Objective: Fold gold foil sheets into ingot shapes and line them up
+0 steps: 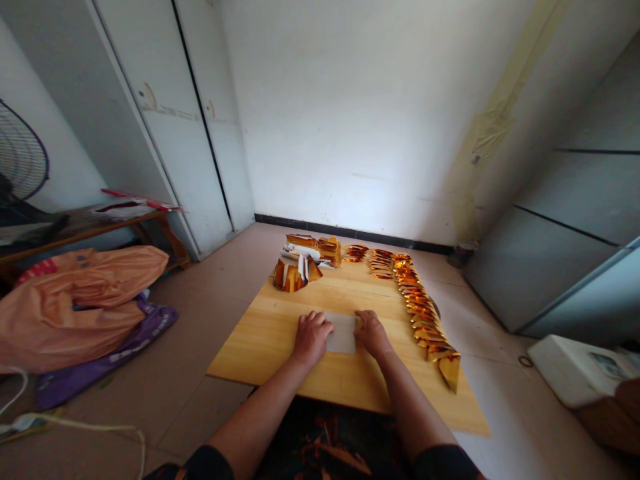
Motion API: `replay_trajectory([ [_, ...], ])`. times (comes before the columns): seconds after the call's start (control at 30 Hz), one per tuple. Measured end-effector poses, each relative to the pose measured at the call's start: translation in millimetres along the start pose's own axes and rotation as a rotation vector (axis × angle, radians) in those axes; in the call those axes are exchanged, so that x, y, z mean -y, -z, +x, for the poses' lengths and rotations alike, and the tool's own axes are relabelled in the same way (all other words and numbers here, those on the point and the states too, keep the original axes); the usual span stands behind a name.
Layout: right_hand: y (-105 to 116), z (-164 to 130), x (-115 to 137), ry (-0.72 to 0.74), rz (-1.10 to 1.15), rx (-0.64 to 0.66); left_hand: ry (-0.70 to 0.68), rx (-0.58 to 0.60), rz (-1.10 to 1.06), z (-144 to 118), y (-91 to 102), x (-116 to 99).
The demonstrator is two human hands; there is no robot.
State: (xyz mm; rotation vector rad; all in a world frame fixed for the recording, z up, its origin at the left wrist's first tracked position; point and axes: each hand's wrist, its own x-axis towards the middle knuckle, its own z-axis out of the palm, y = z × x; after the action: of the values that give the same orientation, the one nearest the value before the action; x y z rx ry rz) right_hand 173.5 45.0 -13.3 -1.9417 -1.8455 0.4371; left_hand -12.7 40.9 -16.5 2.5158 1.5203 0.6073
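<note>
Appears to be a lived-in room in a home, judging by the furnishings. Includes a tall, pale wardrobe beside a scuffed white wall, a fan by a wooden bench on the left, a soft peach bundle on the tiled floor, and a low wooden tabletop.

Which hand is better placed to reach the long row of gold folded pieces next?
Likely the right hand: it is at the right edge of the pale sheet, nearer the gold row. The left hand, at the sheet's left edge, would have to reach across.
</note>
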Motion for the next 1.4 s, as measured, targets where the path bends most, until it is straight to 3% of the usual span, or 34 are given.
replay_trajectory([
  [0.43,-2,14,19,-0.047,-0.174,0.168,-0.098,-0.019,0.037,-2,-6.9,4],
  [0.57,-1,15,21,-0.046,-0.162,0.140,-0.099,-0.031,0.011,-2,-8.3,5],
  [0.83,-8,6,15,0.118,-0.048,-0.045,-0.098,-0.055,-0.018,-3,-13.1,8],
  [1.0,-5,-12,13,0.285,-0.124,0.014,-0.062,-0.066,-0.043,-3,-10.4,6],
  [1.2,-4,-25,12,0.319,-0.193,0.026,0.029,-0.104,-0.045,-6,-0.2,-1],
  [1.4,-1,-28,16,0.339,-0.205,0.046,-0.081,-0.123,-0.008,-9,3.4,-3],
])
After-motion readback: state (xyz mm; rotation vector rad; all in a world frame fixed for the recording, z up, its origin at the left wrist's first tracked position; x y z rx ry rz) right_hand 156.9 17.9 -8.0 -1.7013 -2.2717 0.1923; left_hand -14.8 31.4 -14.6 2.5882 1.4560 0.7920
